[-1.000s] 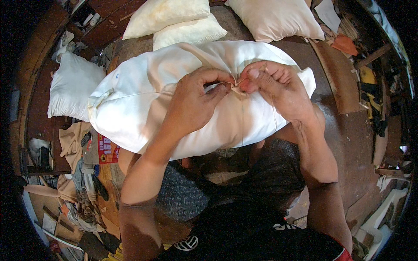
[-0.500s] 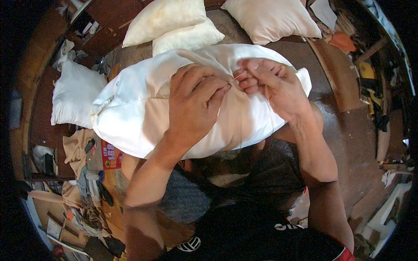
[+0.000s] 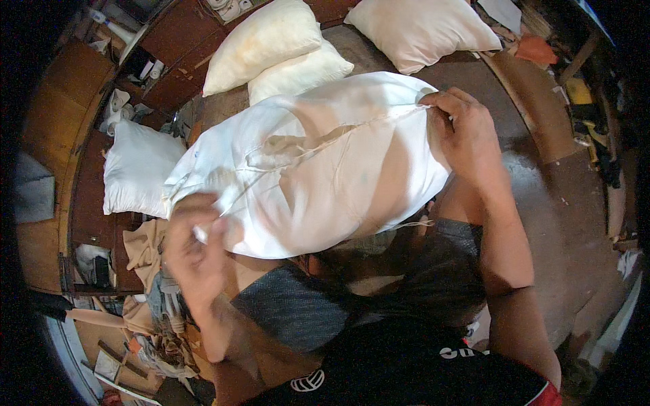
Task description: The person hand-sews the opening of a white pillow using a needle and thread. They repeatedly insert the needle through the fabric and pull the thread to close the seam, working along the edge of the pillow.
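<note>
A plump white pillow (image 3: 379, 169) lies across my lap, its seam running diagonally over the top. Toward the seam's left part the cover gapes, and pale thread (image 3: 338, 159) trails loosely over the cloth. My right hand (image 3: 467, 132) is closed on the pillow's cover at the right end of the seam. At the pillow's near left side, my left hand (image 3: 196, 254) is blurred by motion, its fingers curled together. A thin line of thread runs from the seam to those fingers. Something white shows by them, too smeared to name. No needle can be made out.
Two cream pillows (image 3: 264, 47) lie stacked beyond my lap, and another pillow (image 3: 423, 34) sits at the far right. A white pillow (image 3: 141, 169) leans at the left against brown cabinets (image 3: 88, 230). Crumpled cloths (image 3: 159, 311) are heaped at the near left.
My hands were close together at the pillow's middle, with thread between them. The left has moved left and nearer me; the right has moved right onto the seam's end. More of the seam shows.
</note>
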Available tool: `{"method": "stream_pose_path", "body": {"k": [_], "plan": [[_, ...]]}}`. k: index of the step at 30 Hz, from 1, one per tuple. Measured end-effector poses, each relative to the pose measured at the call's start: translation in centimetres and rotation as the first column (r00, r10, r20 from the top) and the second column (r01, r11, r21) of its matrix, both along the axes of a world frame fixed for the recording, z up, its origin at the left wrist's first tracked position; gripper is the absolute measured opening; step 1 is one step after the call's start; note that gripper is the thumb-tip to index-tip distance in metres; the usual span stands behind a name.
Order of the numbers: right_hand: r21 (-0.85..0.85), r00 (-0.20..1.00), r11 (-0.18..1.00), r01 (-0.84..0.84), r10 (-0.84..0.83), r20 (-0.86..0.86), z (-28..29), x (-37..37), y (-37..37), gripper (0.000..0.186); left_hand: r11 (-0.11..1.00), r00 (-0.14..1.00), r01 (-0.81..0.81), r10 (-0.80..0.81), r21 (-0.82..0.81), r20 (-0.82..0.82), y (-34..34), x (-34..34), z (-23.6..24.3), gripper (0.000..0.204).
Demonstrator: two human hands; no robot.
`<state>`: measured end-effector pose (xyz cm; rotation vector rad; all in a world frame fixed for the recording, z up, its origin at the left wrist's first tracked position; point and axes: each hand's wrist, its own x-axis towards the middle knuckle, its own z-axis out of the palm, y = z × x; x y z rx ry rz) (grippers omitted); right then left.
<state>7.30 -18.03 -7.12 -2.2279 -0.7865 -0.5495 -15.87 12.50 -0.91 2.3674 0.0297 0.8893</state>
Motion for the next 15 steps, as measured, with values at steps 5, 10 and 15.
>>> {"method": "stream_pose_path", "body": {"k": [5, 10, 15], "plan": [[0.067, 1.000, 0.998, 0.003, -0.004, 0.015, 0.1, -0.1, 0.1, 0.017, 0.856, 0.932, 0.229, -0.056, -0.464, 0.357, 8.1, -13.7, 1.5, 0.014], [0.083, 0.998, 0.996, 0.015, -0.011, -0.054, -0.2, 0.3, 0.1, 0.018, 0.499, 0.773, 0.503, 0.105, -0.706, 0.625, 11.1, -22.9, 3.2, 0.029], [0.091, 0.999, 0.996, 0.021, -0.018, -0.036, -0.4, 0.5, 0.0, 0.019, 0.341, 0.690, 0.189, 0.621, -0.921, 0.372, 17.3, -30.5, 3.0, 0.027]]}}
